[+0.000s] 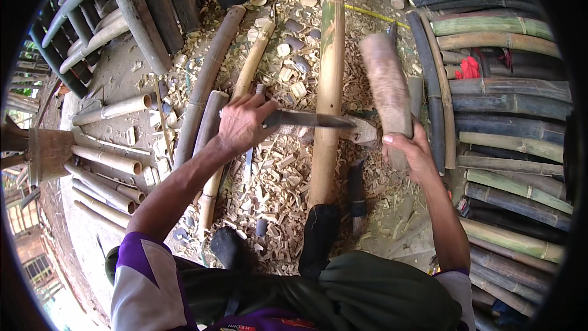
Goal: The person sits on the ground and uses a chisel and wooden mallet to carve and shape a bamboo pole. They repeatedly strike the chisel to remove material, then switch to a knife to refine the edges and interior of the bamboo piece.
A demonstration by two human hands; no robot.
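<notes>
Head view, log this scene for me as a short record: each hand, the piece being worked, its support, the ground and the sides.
Left hand grip: closed on a knife
Right hand grip: closed on a thick wooden club, blurred
Workpiece: long bamboo pole; the blade crosses above it, contact unclear
Support: rough wood block passing beneath the pole
Near end: dark-covered foot against or over the pole
Ground: scattered wood chips
Right side: rows of bamboo lengths, red cloth among them
</notes>
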